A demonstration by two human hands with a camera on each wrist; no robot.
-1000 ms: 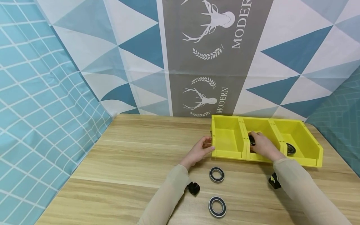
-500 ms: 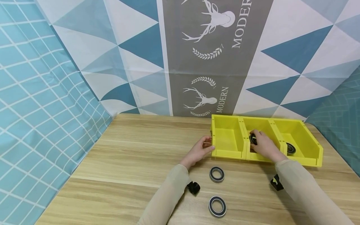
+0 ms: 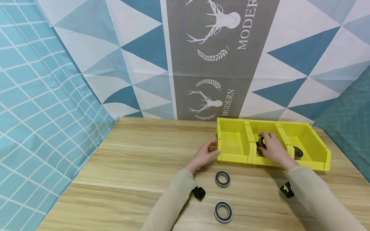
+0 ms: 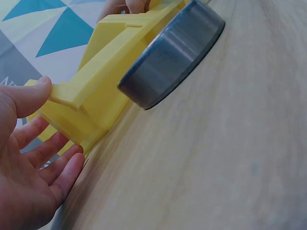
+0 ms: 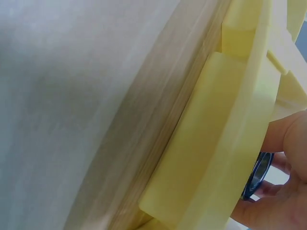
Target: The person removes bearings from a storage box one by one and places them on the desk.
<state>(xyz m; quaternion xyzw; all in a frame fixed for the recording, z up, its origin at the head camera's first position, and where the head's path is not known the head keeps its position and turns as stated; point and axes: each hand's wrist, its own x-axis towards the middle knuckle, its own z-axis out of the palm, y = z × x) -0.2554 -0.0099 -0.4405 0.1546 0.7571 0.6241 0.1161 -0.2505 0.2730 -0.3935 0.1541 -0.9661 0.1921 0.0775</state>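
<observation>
My right hand [image 3: 273, 147] reaches into the middle compartment of a yellow three-compartment storage bin [image 3: 237, 158]. Between its thumb and fingers it holds a black-and-silver ball bearing [image 3: 261, 141], also partly visible in the right wrist view as a dark ring [image 5: 259, 175]. Another dark ring-shaped part lies below it, mostly hidden. At the bin's left end, my left hand [image 3: 203, 156] grips the front corner: in the left wrist view the thumb [image 4: 42, 88] rests on the rim and the fingers lie along the side wall.
Two bearings lie on the wooden table in front of the bin, one nearer the bin [image 3: 222, 179] and one closer to me [image 3: 223, 212]. A further bearing [image 3: 298, 152] sits in the right compartment. Small black devices show beside both sleeves. A patterned wall covering stands behind.
My right hand has lifted slightly and shifted right, bringing the held bearing up into clearer view inside the middle compartment. The left hand has stayed on the bin's corner.
</observation>
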